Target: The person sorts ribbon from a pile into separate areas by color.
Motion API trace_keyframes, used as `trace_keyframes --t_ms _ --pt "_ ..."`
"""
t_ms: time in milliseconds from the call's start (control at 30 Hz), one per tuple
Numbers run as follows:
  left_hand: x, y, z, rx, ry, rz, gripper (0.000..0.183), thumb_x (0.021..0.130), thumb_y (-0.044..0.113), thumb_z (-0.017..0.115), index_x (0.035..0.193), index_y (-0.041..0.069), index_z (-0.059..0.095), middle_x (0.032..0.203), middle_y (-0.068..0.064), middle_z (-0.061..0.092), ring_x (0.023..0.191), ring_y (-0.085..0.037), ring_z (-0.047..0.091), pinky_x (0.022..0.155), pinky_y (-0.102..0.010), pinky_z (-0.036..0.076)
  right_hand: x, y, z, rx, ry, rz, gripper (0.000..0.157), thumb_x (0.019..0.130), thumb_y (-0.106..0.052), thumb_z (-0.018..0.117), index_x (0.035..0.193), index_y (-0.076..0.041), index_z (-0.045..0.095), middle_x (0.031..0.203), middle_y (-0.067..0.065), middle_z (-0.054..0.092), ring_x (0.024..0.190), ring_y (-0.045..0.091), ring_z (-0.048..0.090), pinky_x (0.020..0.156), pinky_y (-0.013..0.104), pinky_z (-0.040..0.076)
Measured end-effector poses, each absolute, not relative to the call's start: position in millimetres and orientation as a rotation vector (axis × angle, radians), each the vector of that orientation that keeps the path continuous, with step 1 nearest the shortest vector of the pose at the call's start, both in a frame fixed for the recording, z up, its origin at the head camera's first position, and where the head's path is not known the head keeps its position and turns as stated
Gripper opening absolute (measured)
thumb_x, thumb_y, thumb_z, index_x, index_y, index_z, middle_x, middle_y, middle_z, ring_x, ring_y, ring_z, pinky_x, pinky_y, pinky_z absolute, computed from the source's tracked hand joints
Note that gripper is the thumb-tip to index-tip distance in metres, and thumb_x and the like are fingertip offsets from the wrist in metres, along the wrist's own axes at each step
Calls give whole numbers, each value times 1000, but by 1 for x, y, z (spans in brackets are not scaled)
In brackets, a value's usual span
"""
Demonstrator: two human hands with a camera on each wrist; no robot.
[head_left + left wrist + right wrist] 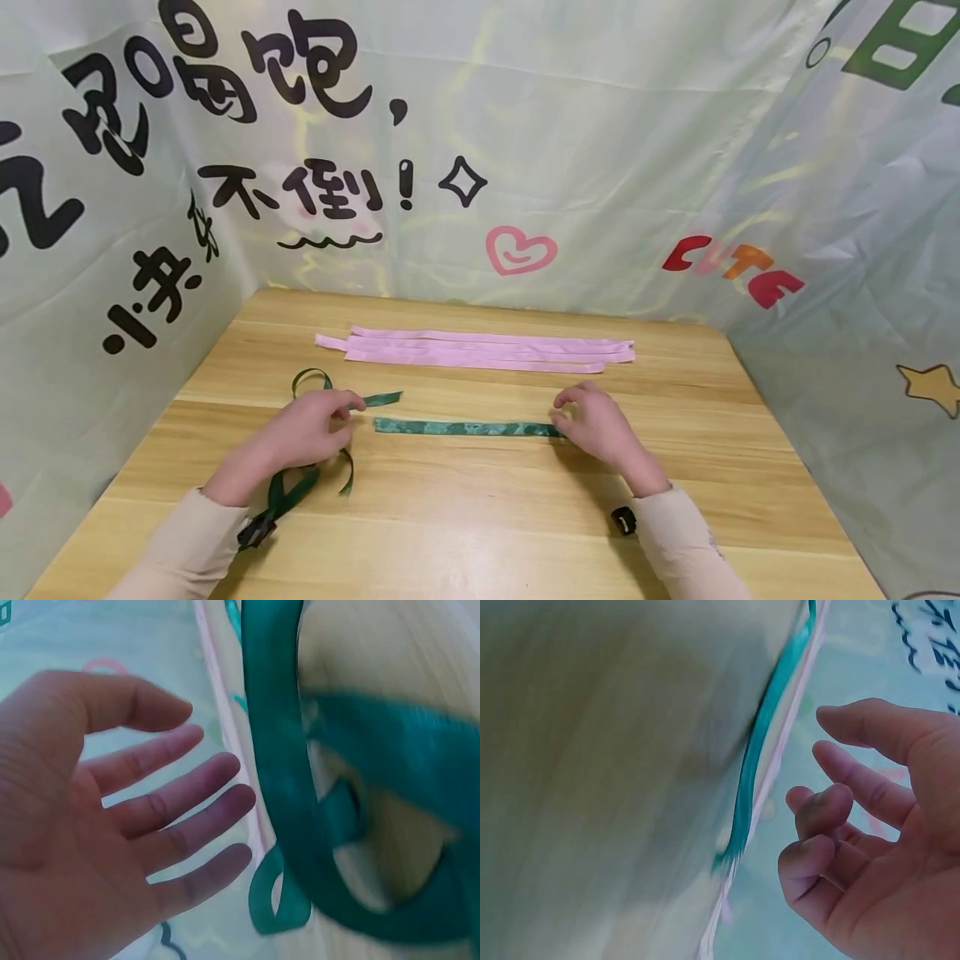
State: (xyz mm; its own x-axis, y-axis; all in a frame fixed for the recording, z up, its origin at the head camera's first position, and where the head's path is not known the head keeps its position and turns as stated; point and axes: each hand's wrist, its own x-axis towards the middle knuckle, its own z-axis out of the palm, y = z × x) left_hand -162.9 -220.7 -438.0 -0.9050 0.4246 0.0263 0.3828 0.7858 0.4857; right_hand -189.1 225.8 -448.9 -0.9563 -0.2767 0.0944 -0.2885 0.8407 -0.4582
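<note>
Straight green ribbon: shiny, flat, long from nine to three o'clock.
Curly green ribbon: loose, loopy, at the straight one's nine o'clock.

The straight, flat fabric ribbon is green, mottled with lighter teal patches; the loose, curling fabric ribbon is plain dark green. The flat fabric strips are light pink. The wooden worktop is yellow-brown with streaked grain. The pale grey-green cloth backdrop bears black characters, a pink heart outline and red, pink and orange letters.
</note>
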Motion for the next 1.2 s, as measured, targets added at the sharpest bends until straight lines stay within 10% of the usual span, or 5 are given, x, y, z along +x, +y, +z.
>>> trace_keyframes --t_ms 200,433,800,1200 --pt "-155 -235 -434 642 2856 754 31 91 15 76 120 8 72 101 -6 71 53 -4 42 67 -27 46 -187 202 -451 522 -2991 785 13 94 -14 77 104 -6 74 113 14 68 79 18 58 79 40 52" --pt "-148 -237 -434 584 2815 669 41 88 24 83 123 7 72 97 1 70 79 -8 58 76 -34 53 -187 170 -443 620 -2968 806 11 94 -14 77 102 -7 73 111 9 68 74 15 55 74 36 50" --pt "-144 -236 -445 578 2893 600 2 93 12 78 92 13 76 75 9 60 67 -6 49 63 -25 43 -186 118 -428 856 -2903 803 12 95 -15 76 105 -8 74 118 9 69 99 27 70 86 45 56" --pt "-142 -235 -443 583 2961 634 19 95 10 70 79 20 67 68 11 53 62 -4 46 59 -23 39 -180 64 -418 1084 -2870 807 30 104 -37 67 117 -10 74 122 6 69 95 24 71 84 39 57"
